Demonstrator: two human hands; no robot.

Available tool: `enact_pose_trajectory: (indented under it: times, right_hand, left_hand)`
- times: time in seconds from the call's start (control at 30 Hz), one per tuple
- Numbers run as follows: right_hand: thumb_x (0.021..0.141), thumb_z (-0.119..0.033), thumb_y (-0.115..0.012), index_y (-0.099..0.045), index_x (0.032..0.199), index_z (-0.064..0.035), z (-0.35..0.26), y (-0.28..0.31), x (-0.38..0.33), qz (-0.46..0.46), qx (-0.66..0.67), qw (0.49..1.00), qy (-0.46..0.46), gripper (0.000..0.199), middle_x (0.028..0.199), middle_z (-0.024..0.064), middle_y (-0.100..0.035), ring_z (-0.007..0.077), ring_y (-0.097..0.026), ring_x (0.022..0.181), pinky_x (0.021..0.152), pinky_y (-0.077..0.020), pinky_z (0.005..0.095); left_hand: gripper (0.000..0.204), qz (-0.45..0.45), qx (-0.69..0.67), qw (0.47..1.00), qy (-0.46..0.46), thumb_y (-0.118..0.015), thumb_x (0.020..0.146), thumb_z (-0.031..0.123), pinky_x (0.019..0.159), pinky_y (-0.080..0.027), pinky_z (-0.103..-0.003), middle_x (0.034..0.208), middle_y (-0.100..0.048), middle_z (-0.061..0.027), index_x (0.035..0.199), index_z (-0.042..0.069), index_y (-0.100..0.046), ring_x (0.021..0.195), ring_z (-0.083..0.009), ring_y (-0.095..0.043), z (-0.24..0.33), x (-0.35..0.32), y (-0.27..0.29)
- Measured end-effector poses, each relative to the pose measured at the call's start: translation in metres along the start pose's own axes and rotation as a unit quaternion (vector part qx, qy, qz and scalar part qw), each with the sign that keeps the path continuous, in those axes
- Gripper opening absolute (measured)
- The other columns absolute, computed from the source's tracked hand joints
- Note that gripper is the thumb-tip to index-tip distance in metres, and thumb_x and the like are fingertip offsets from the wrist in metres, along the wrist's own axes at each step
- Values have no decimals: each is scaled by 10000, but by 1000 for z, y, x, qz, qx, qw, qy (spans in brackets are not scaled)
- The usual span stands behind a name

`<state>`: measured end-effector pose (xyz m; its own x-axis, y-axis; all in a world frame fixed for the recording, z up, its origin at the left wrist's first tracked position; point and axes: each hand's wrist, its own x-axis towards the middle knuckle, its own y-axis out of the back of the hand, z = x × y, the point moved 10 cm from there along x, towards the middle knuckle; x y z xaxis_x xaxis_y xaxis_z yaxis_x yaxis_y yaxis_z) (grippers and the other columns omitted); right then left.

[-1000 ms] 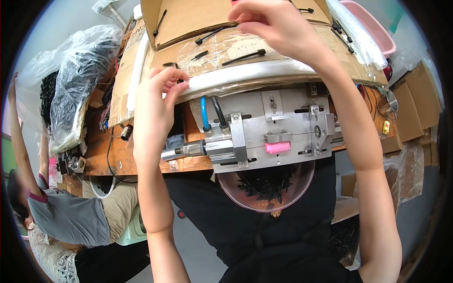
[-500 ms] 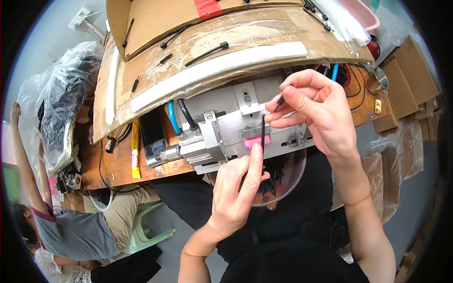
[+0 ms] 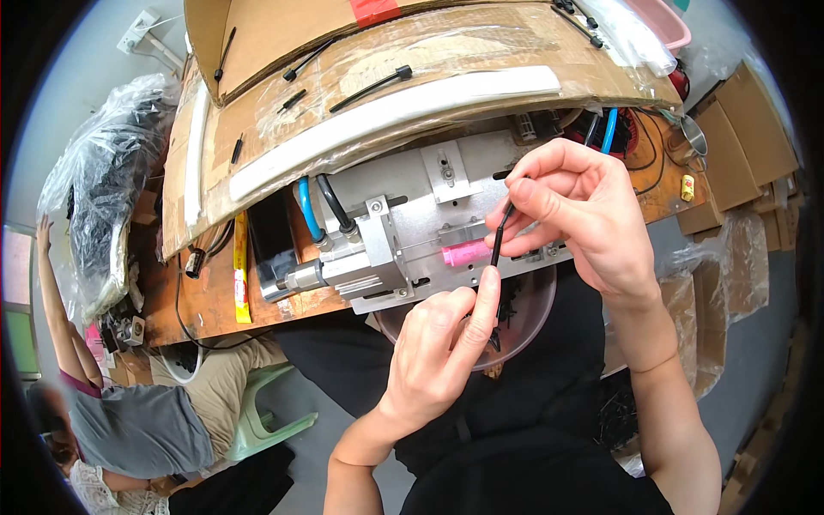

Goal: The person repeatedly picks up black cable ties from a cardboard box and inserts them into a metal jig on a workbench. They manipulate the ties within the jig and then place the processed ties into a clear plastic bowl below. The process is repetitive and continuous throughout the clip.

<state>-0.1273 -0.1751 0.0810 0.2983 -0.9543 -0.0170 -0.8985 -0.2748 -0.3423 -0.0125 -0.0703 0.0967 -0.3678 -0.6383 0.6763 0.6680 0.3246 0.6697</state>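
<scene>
Workbench (image 3: 210, 300), cardboard sheet (image 3: 472, 43) over its far side, metal plate (image 3: 399, 172) jutting past the near edge.
Below I see a clear bowl (image 3: 544, 319) holding black pieces (image 3: 508, 311); over the plate, with room before the cardboard, left hand (image 3: 438, 348) and right hand (image 3: 584, 215) pinch a slim black rod (image 3: 498, 243).

The bare left arm (image 3: 354, 468) and right arm (image 3: 674, 412) reach forward. The left hand (image 3: 432, 359) points its index finger (image 3: 481, 313) ahead, others curled; the right hand (image 3: 596, 225), farther forward, pinches thumb (image 3: 539, 196) against fingertip.
</scene>
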Motion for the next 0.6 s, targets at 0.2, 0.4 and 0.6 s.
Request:
enact_pose_trajectory:
  times: [0.2, 0.4, 0.6]
  right_hand:
    - [871, -15, -657, -609, 921, 65, -6, -2, 2, -55, -134, 987, -74, 106, 811, 175, -690, 192, -703, 702, 622, -610, 278]
    - [862, 24, -647, -615, 946, 80, 17, -13, -2, -89, -147, 978, -118, 107, 827, 178, -695, 186, -703, 723, 643, -606, 271]
    - [931, -67, -611, -638, 1091, 41, 7, 10, -13, 37, -200, 979, 12, 195, 863, 114, -697, 139, -685, 777, 709, -574, 255]
  left_hand:
    - [563, -45, -95, 994, 8, -753, 651, -44, 707, -480, -313, 959, -543, -77, 1197, -53, -618, 837, -199, -572, -3, -5, 1]
    - [610, -52, -113, 990, 61, -741, 666, -43, 735, -476, -311, 965, -543, -91, 1251, -67, -567, 845, -212, -569, 0, -18, -7]
    - [664, -122, 61, 982, 134, -614, 757, -39, 765, -457, -310, 961, -512, -92, 1385, -83, -401, 833, -207, -529, -18, -25, -52]
